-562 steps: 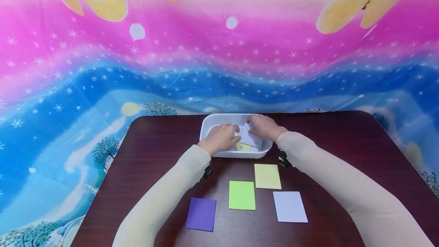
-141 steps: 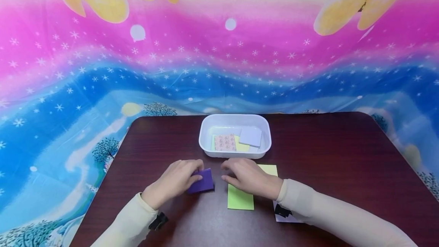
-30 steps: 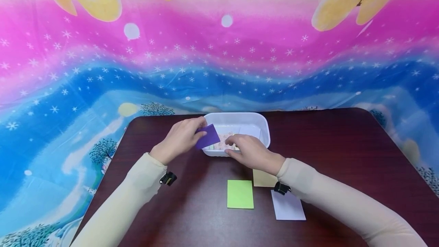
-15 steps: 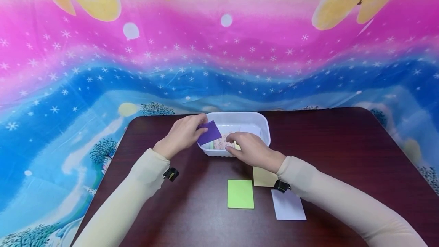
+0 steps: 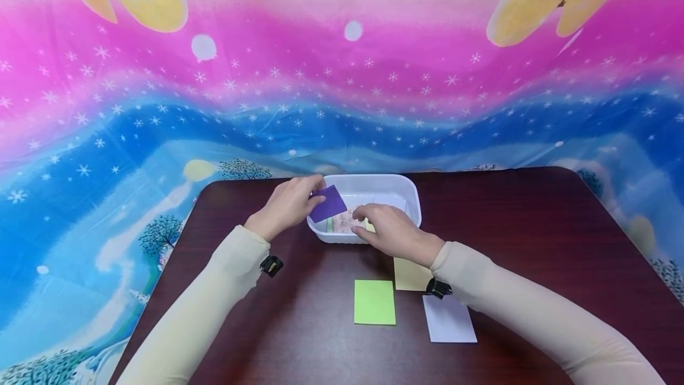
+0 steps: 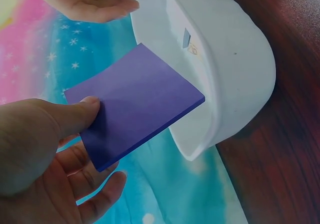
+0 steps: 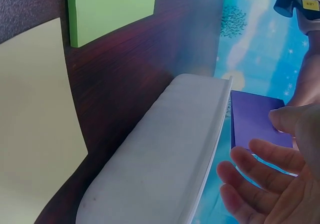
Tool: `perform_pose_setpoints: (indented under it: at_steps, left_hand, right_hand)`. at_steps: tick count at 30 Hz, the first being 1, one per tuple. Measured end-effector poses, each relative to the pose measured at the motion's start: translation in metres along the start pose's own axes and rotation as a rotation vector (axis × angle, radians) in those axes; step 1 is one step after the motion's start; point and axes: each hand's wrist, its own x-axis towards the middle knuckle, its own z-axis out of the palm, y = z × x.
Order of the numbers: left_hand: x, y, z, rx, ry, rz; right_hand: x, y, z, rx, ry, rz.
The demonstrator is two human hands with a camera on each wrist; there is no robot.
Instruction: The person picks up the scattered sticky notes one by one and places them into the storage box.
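My left hand (image 5: 288,204) pinches a purple sticky-note pad (image 5: 328,204) by one side, thumb on top and fingers beneath. The pad is held tilted over the left end of a white plastic tray (image 5: 342,239). In the left wrist view, the purple pad (image 6: 140,103) shows its broad face and one edge beside the tray wall (image 6: 235,68). My right hand (image 5: 395,232) hovers over the tray's front right part, fingers loosely bent with nothing in them. Inside the tray lie a pink patterned pad (image 5: 343,221) and a pale lilac pad (image 5: 394,201), partly hidden by that hand.
On the dark wooden table (image 5: 267,325), in front of the tray, lie a lime green pad (image 5: 374,303), a pale yellow pad (image 5: 410,277) partly under my right wrist, and a whitish pad (image 5: 450,319). A patterned cloth (image 5: 342,94) hangs behind the table's far edge.
The purple pad lay at the table's front left at first; my left hand has since lifted it to the tray. Over the last second it shifts slightly right and inward; the right hand barely moves.
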Motion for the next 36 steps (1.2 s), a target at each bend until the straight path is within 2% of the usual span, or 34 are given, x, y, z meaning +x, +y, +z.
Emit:
perform_pose_setpoints:
  at_steps: [16, 31, 36]
  left_hand:
    - [0.015, -0.005, 0.012, -0.011, -0.036, -0.028]
    - [0.032, -0.006, 0.029, 0.008, -0.131, -0.026]
    - [0.034, -0.007, 0.033, 0.013, -0.141, -0.018]
  right_hand:
    - [0.002, 0.001, -0.001, 0.014, -0.021, 0.012]
    - [0.003, 0.002, 0.0, 0.014, -0.01, -0.003]
    - [0.003, 0.002, 0.0, 0.017, -0.008, -0.007]
